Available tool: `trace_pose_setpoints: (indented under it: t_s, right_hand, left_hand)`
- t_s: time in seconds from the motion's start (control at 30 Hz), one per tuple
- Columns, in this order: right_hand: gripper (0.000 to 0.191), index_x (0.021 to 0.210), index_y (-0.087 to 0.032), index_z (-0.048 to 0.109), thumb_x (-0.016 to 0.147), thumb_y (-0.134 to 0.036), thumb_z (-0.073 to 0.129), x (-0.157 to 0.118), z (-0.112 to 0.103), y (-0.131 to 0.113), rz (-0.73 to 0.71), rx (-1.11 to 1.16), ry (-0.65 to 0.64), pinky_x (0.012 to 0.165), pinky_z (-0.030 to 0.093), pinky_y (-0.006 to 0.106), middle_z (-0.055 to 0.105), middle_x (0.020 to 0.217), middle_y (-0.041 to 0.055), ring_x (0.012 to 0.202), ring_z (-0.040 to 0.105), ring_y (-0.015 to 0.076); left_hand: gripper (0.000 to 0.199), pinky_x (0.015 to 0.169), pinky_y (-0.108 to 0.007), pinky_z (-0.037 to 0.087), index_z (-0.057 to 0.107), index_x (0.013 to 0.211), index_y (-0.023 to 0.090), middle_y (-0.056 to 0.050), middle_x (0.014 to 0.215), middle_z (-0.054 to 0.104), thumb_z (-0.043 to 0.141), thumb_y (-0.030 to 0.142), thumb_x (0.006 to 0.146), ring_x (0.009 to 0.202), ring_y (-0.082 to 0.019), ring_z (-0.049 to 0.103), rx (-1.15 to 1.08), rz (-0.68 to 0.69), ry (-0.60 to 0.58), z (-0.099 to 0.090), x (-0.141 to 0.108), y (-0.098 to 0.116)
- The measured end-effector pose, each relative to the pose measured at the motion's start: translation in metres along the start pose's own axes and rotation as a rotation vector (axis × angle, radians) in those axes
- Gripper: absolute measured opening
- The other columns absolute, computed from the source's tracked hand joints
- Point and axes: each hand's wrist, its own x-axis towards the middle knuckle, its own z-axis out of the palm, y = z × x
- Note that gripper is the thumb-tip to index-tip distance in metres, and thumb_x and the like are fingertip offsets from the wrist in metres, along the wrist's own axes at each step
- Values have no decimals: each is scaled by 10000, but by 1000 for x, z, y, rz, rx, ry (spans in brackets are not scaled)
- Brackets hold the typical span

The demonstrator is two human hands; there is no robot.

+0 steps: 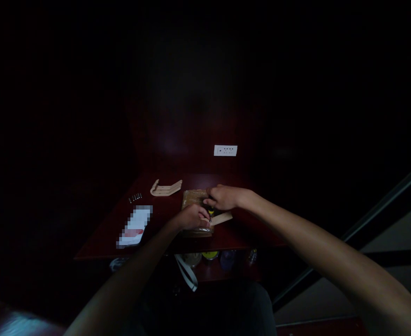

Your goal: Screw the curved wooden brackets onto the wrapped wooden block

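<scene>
Nearest, under the counter's (96,249) front edge, a shelf (226,273) holds a few round things, one with a yellow top, and a pale strap (187,273) hangs down; it is too dark there to name them. On the counter itself, the left hand (193,217) lies curled over the near part of a brown board (191,198), pressing down on a light wooden strip (222,218) that sticks out to the right. Just beyond it the right hand (224,197) is closed around the top of a screwdriver (211,213) with a yellow and black handle, held upright, its tip down where strip and board meet, as far as the dim light lets me judge. To the left lies a white paper (135,226), its face blurred, so no writing can be read. Farther back sit a few small screws (135,198) and a pale curved wooden piece (165,188). On the dark wall behind is a white socket plate (225,150); no lettering shows on it.
</scene>
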Motion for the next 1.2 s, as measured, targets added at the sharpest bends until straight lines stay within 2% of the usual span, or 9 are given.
trace_pose_setpoints:
  t_s: [0.1,0.2,0.33,0.43,0.57,0.73,1.0,1.1,1.2]
  right_hand:
    - [416,1134,-106,526,906,-430,399,-3,1,-1,29,81,-13,569,397,264,673,937,145,745,631,202]
    - [277,1066,-134,536,889,-321,433,-3,9,3,-53,145,43,626,417,261,650,964,122,769,606,186]
    - [156,1002,-142,524,881,-174,430,-3,31,11,-244,259,342,724,422,268,614,945,102,818,561,170]
    - [147,1029,-164,504,903,-204,438,-10,47,12,-292,372,508,718,430,280,600,910,69,773,541,154]
    - [271,1162,-173,518,945,-223,364,-22,60,8,-311,470,660,870,422,335,594,1069,96,975,545,181]
    - [417,1346,-163,435,950,-196,306,-27,68,8,-299,550,675,858,441,328,592,1129,107,940,572,165]
    - [359,1227,-179,558,945,-342,407,-21,89,13,-185,860,727,722,475,274,665,872,50,737,607,138]
    - [367,1217,-180,568,925,-364,444,-18,92,11,-156,931,730,630,476,250,670,913,59,662,604,126]
    - [366,1241,-194,558,926,-336,438,-18,88,8,-172,883,738,660,481,262,644,1061,81,680,608,120]
  left_hand:
    - [337,581,-236,433,713,892,97,-54,732,674,717,298,620,666,-163,589,26,24,10,-1,0,0]
    - [324,602,-240,445,713,886,95,-58,741,675,716,286,624,686,-164,588,32,27,19,-2,1,-1]
    - [336,587,-241,435,707,903,98,-54,728,676,715,290,628,654,-159,587,11,10,-6,-1,1,0]
    - [348,582,-245,428,708,908,101,-54,725,680,715,302,625,646,-164,589,11,2,-3,-1,0,1]
    - [342,585,-245,430,708,901,114,-56,751,692,710,320,628,667,-172,599,25,-3,5,0,0,0]
    - [361,590,-237,427,696,920,115,-72,807,708,709,327,628,692,-173,612,17,1,-6,0,1,-4]
    - [335,587,-222,412,707,908,118,-52,782,696,702,312,635,679,-154,588,44,45,10,-1,1,-3]
    - [317,575,-217,408,707,892,115,-48,771,694,696,306,640,668,-151,586,33,50,3,0,1,-2]
    - [308,587,-221,418,706,886,117,-46,761,696,695,312,648,678,-156,597,20,60,-11,0,2,-4]
